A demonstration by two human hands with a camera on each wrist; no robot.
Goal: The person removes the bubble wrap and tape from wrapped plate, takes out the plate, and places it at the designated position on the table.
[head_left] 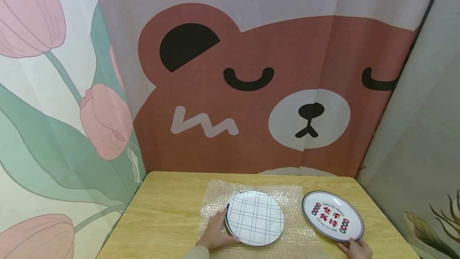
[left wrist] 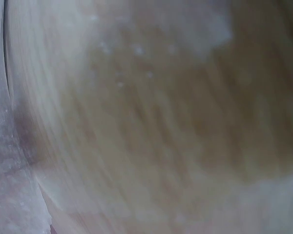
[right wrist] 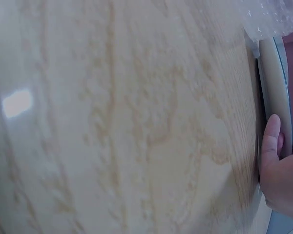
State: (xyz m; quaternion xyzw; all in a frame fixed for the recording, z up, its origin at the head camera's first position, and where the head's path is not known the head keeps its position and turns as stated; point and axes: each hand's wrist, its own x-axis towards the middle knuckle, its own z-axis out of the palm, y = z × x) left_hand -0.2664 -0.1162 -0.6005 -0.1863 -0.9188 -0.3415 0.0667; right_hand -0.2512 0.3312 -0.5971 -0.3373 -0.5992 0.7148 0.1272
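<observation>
Fingers [head_left: 221, 215] of your left hand [head_left: 217, 233] curve around the left and near-left rim of the checked plate [head_left: 256, 218], the thumb laid along its near side, so you have it gripped by the edge. That plate is white with a grid of thin blue lines, and it sits over the bubble wrap [head_left: 218, 196] spread across the middle of the worktop [head_left: 161, 211].

Your right hand [head_left: 357, 248] pinches the near-right rim of the lettered plate [head_left: 332, 216], which is white with a dark-edged rim, large red characters, small dark lettering and short columns of coloured discs. You have this plate just beside the wrap's right side; whether its underside touches the sheet, you cannot tell. In the right wrist view you see it nearly edge-on, with your thumb against it.

Your left wrist view is badly blurred, mostly wood grain with pale patches, and adds nothing certain about your grip. At your left cuff shows a light sleeve [head_left: 197, 252].

Behind the worktop hangs a bear-print cloth [head_left: 205, 149]; to your left is a tulip-print cloth [head_left: 68, 147], and to your right a grey cloth [head_left: 424, 111].
</observation>
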